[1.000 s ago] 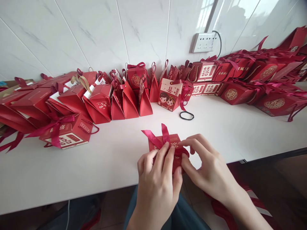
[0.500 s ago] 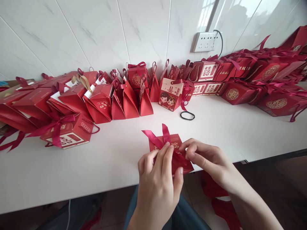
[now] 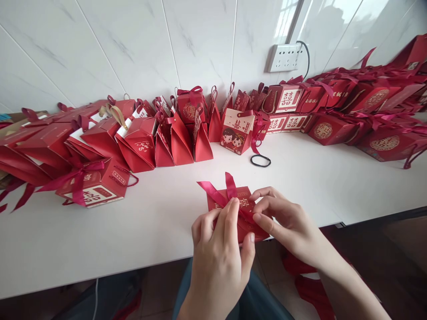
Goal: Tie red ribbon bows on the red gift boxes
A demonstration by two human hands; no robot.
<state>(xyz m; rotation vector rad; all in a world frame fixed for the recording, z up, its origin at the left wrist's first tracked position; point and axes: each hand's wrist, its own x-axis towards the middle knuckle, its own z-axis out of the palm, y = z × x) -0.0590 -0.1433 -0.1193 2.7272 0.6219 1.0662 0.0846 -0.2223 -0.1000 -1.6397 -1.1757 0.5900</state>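
Observation:
A small red gift box [image 3: 255, 233] with gold printing lies at the front edge of the white table [image 3: 160, 222]. A magenta satin ribbon [image 3: 231, 186] crosses its top, two tails pointing away from me. My left hand [image 3: 218, 249] lies over the box, fingers pressing the ribbon on top and thumb bent against the near side. At the box's right side, my right hand [image 3: 287, 220] pinches part of the ribbon between thumb and fingers. The fingers hide much of the box's middle, so any knot there cannot be made out.
Along the tiled wall stand several red gift boxes [image 3: 180, 142], with more stacked boxes [image 3: 373, 98] at right. A ribbon-tied box [image 3: 96, 182] sits at left. A black elastic loop [image 3: 260, 166] lies beyond my hands. A power strip [image 3: 284, 58] is on the wall.
My right hand has shifted slightly to the left, its thumb and fingertips closing on the ribbon at the box's right side. My left hand and the box stay in place.

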